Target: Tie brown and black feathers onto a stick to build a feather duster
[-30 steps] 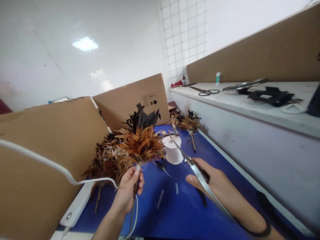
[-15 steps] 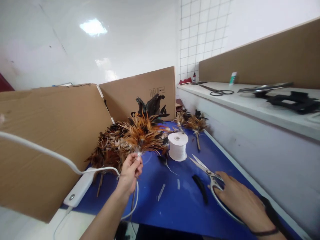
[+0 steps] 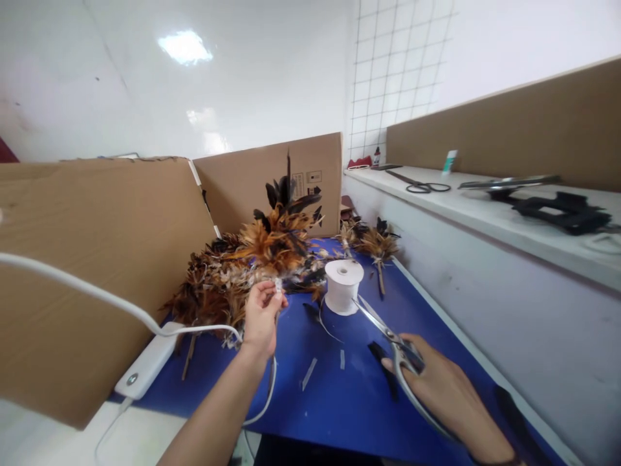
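Observation:
My left hand (image 3: 262,318) pinches the white-wrapped base of a bunch of orange, brown and black feathers (image 3: 277,241) and holds it up over the blue table mat (image 3: 339,401). My right hand (image 3: 444,393) grips the handles of large metal scissors (image 3: 388,334). Their blades point up and left toward a white spool of tape (image 3: 342,286) standing on the mat. A pile of brown feather bunches (image 3: 208,294) lies behind my left hand.
Cardboard panels (image 3: 97,259) wall the left and back. A white power bank (image 3: 145,362) with a cable lies at the mat's left edge. Another feather bunch (image 3: 376,246) sits at the back right. A raised white shelf (image 3: 485,207) on the right carries scissors, black parts and a small bottle.
My left hand has lifted the feather bunch a little higher and further forward. My right hand raised the scissors off the mat, blades now nearer the spool.

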`<state>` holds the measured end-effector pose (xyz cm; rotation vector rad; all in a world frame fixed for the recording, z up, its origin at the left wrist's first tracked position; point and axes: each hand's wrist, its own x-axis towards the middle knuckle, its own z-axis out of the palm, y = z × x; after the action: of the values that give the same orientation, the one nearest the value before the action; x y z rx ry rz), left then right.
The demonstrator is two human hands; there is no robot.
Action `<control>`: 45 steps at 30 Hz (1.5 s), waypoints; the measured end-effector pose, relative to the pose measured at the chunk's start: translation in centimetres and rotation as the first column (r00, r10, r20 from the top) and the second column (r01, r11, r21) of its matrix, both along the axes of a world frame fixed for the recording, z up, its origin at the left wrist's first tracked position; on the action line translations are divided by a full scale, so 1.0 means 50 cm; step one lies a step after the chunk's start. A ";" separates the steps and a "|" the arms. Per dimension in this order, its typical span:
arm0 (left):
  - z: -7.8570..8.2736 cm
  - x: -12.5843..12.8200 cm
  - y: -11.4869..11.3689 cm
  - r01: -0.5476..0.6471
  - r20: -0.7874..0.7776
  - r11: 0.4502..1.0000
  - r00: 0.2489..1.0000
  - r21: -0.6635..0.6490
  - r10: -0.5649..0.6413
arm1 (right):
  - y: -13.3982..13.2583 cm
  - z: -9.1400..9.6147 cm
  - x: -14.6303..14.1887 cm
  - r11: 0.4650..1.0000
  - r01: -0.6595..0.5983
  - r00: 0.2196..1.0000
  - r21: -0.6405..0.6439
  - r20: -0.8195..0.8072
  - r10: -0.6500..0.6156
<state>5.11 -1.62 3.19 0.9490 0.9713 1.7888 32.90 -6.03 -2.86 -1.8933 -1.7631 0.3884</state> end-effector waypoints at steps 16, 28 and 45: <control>-0.013 -0.016 0.057 -0.124 0.080 0.992 0.989 0.022 0.122 | 0.029 -0.072 0.040 0.995 -0.064 0.874 0.079 0.485 0.018; 0.004 -0.024 0.059 -0.049 0.245 0.999 0.968 0.011 0.045 | -0.007 0.041 -0.134 0.925 -0.280 0.956 0.259 -0.016 0.294; -0.017 -0.078 0.011 -0.071 0.053 0.997 0.996 0.044 0.069 | 0.087 0.038 -0.433 0.822 -0.521 0.517 0.229 -0.682 0.517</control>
<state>1.21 -1.08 2.33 0.9025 0.9449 1.8919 11.24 -1.66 -0.99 -0.8939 -1.6754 1.1870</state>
